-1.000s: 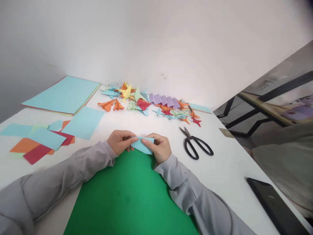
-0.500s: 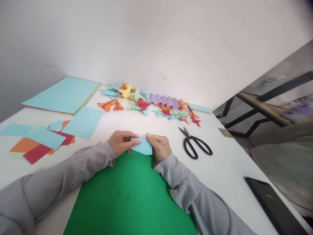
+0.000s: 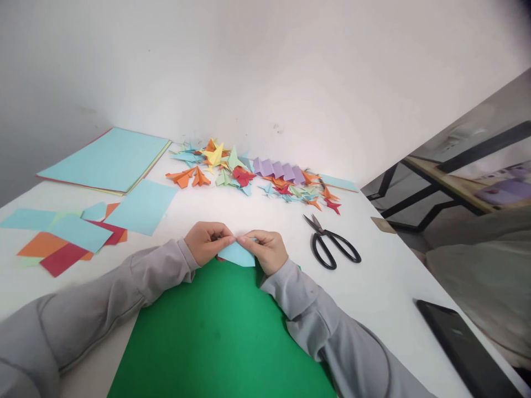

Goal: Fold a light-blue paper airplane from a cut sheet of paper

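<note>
Both hands (image 3: 238, 247) meet thumb to thumb, fingers curled, forearms (image 3: 226, 309) angling inward.

Pale wall (image 3: 265, 72), softly lit, behind a white table (image 3: 385, 287); at right I see a wood-topped piece of furniture (image 3: 442, 179) with black framing, partly blurred.

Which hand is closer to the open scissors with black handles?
The right hand. It pinches the small light-blue paper just left of the black-handled scissors; the left hand pinches too, farther left.
</note>
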A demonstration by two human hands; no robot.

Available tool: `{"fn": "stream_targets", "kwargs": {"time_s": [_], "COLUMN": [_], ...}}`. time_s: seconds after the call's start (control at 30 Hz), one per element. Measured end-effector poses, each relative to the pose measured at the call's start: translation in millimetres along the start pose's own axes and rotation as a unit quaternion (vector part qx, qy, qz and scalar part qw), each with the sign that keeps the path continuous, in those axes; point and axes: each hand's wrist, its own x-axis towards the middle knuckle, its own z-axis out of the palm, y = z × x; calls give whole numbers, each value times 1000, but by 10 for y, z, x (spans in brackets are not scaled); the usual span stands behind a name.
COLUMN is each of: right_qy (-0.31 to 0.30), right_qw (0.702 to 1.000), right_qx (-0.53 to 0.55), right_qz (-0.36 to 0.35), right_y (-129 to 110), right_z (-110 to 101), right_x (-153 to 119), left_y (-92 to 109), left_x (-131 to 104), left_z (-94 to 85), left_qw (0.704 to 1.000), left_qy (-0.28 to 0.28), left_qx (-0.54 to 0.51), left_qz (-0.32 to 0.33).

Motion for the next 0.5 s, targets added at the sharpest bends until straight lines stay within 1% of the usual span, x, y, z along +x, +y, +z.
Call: {"fn": "stream_targets", "kwargs": {"time_s": [0.1,0.17,0.33,0.4,0.5], "right_qy": [8,10,-7,-1,25], "right_qw": [1000,1000,999,999,997], "right_qx": [16,19,41,46,73], "right_qz": [5,7,26,25,25], "right_y": [13,28,61,77,99], "right_z": [4,-2,-28,-35,-36], "right_x": [3,5,16,30,61], "left_y": [-19,-22,8,23,48], "left_x": [5,11,27,31,29], "left_z": [14,12,-5,-8,-19], "left_qw": [1000,999,996,994,990], "left_qy": [20,12,-19,-12,11], "left_qx": [-7,-28,-74,-93,-130], "left_qz": [-7,-22,-55,-57,-54]}}
